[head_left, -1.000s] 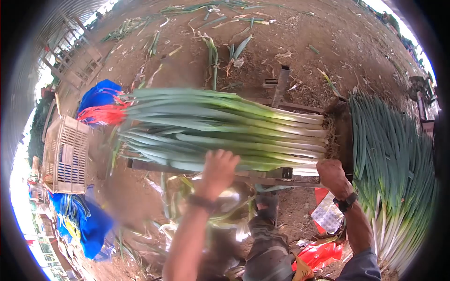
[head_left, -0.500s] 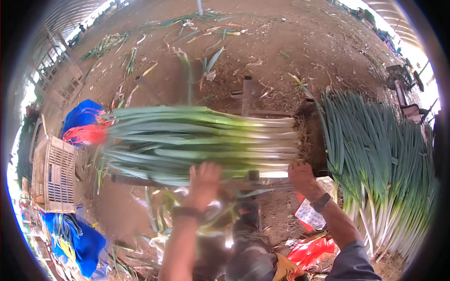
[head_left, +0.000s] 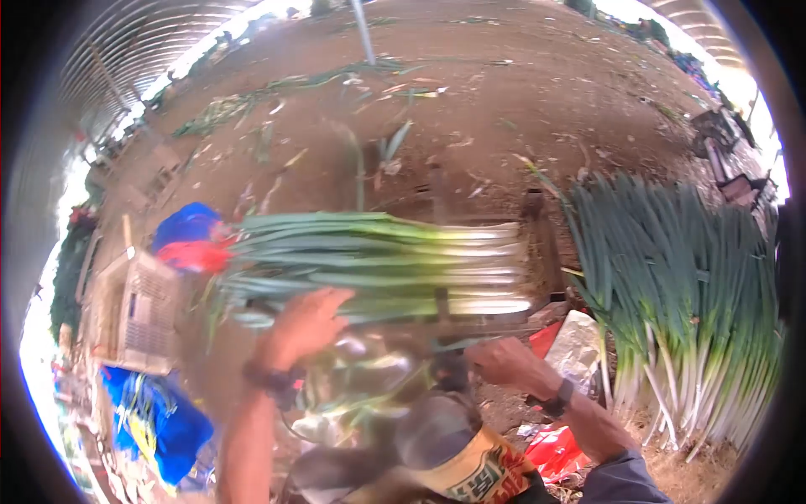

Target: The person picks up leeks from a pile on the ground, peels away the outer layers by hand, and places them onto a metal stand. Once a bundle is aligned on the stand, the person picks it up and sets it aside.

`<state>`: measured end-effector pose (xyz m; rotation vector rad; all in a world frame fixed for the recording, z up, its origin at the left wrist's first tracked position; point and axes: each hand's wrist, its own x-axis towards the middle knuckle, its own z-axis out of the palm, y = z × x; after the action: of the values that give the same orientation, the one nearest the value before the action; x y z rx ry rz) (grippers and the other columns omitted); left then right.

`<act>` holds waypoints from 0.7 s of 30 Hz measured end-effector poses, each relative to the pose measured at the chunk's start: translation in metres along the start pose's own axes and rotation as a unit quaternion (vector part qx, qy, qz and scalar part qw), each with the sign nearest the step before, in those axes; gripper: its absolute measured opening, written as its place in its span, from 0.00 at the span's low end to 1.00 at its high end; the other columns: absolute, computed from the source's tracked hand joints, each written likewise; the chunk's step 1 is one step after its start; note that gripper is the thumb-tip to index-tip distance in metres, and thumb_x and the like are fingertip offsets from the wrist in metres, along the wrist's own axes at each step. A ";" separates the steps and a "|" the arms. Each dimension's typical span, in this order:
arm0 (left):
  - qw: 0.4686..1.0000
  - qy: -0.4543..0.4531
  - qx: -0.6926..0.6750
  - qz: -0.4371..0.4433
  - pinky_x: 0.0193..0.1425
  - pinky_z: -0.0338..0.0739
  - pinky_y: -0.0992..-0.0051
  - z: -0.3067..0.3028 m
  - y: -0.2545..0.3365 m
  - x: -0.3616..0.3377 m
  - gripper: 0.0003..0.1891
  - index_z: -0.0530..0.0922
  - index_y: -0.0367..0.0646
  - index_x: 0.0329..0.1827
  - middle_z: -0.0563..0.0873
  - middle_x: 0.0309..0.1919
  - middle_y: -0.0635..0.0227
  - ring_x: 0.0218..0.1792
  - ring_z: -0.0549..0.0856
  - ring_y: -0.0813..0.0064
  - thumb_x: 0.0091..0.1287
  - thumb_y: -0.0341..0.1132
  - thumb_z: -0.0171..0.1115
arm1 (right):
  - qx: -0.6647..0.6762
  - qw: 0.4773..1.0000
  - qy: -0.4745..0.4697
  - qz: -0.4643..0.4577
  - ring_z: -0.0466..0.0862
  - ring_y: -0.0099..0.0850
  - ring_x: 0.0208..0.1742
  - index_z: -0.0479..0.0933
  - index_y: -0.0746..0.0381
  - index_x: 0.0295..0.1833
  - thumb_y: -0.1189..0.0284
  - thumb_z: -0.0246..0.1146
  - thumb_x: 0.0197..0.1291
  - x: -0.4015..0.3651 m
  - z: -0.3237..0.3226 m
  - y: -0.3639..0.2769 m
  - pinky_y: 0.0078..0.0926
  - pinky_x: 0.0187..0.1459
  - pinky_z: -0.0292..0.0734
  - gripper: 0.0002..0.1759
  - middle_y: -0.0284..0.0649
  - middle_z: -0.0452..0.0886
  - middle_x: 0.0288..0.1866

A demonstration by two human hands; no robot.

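Note:
A wide bundle of green onions (head_left: 361, 260) lies sideways on a low frame, its leaves to the left and white stems to the right. My left hand (head_left: 315, 323) is at the bundle's near edge over the leaves, blurred, its fingers pointing right. Just below the bundle's near edge, apart from the stems, is my right hand (head_left: 504, 363), its fingers bent towards the left; whether it holds anything is hidden. A large heap of green onions (head_left: 680, 269) stands at the right.
At the left are a plastic crate (head_left: 147, 311), a blue bag (head_left: 159, 424) and red strings (head_left: 197, 254). A red plastic piece (head_left: 556, 454) lies low right. Near my legs is clear plastic with leaf scraps (head_left: 361, 378). A metal post (head_left: 363, 34) rises behind.
My right hand has left the white stems and moved down and left. My left hand has shifted left along the near edge. The view has turned slightly, and my shoes show more.

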<state>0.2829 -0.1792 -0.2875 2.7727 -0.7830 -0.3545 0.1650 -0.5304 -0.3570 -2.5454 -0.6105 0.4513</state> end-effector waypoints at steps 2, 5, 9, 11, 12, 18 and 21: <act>0.997 0.031 -0.059 -0.034 0.60 0.83 0.60 -0.024 -0.013 -0.047 0.24 0.79 0.44 0.70 0.87 0.58 0.52 0.54 0.89 0.55 0.70 0.35 0.67 | 0.024 0.993 0.086 -0.082 0.87 0.51 0.41 0.79 0.61 0.49 0.71 0.63 0.64 0.000 0.004 -0.009 0.48 0.40 0.83 0.10 0.49 0.86 0.39; 0.987 0.064 -0.074 -0.124 0.60 0.82 0.61 -0.040 -0.027 -0.143 0.23 0.79 0.43 0.70 0.88 0.57 0.52 0.54 0.90 0.57 0.72 0.36 0.66 | 0.075 0.967 0.180 -0.163 0.87 0.51 0.38 0.80 0.59 0.49 0.68 0.67 0.65 0.009 -0.004 -0.046 0.46 0.37 0.82 0.10 0.48 0.86 0.37; 0.936 0.048 -0.090 -0.336 0.60 0.83 0.61 -0.008 -0.021 -0.290 0.24 0.78 0.41 0.70 0.89 0.57 0.50 0.54 0.90 0.56 0.72 0.37 0.66 | 0.059 0.966 0.141 -0.206 0.87 0.52 0.38 0.80 0.59 0.48 0.72 0.68 0.64 0.015 -0.014 -0.104 0.45 0.38 0.82 0.09 0.49 0.86 0.37; 0.912 0.169 -0.229 -0.297 0.60 0.83 0.62 0.047 -0.012 -0.373 0.23 0.79 0.41 0.70 0.89 0.55 0.51 0.53 0.90 0.58 0.72 0.37 0.65 | 0.034 0.960 0.137 -0.241 0.87 0.52 0.39 0.80 0.59 0.49 0.72 0.68 0.63 0.023 -0.006 -0.121 0.45 0.38 0.82 0.09 0.49 0.86 0.38; 0.892 0.180 -0.251 -0.330 0.59 0.83 0.62 0.071 -0.003 -0.408 0.23 0.79 0.41 0.69 0.89 0.54 0.51 0.52 0.90 0.58 0.71 0.36 0.66 | 0.019 0.970 0.074 -0.232 0.87 0.52 0.41 0.81 0.60 0.50 0.72 0.69 0.64 0.025 -0.013 -0.133 0.45 0.40 0.82 0.10 0.48 0.87 0.39; 0.761 0.172 -0.218 -0.586 0.54 0.83 0.62 0.282 0.100 -0.606 0.21 0.82 0.42 0.63 0.89 0.48 0.54 0.47 0.89 0.55 0.66 0.34 0.66 | 0.060 0.962 -0.018 -0.265 0.86 0.53 0.43 0.81 0.64 0.50 0.74 0.70 0.63 0.043 0.019 -0.171 0.47 0.45 0.80 0.11 0.50 0.85 0.42; 0.692 0.114 -0.237 -0.672 0.49 0.83 0.61 0.358 0.197 -0.634 0.20 0.82 0.42 0.59 0.88 0.44 0.56 0.44 0.88 0.55 0.63 0.35 0.68 | 0.055 0.953 -0.028 -0.296 0.85 0.54 0.47 0.81 0.66 0.51 0.75 0.68 0.66 0.053 0.037 -0.188 0.46 0.47 0.80 0.10 0.51 0.86 0.45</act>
<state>-0.4413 -0.0593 -0.4625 2.2307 1.3412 -0.3233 0.1314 -0.3426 -0.3008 -2.1078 -1.2749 0.3276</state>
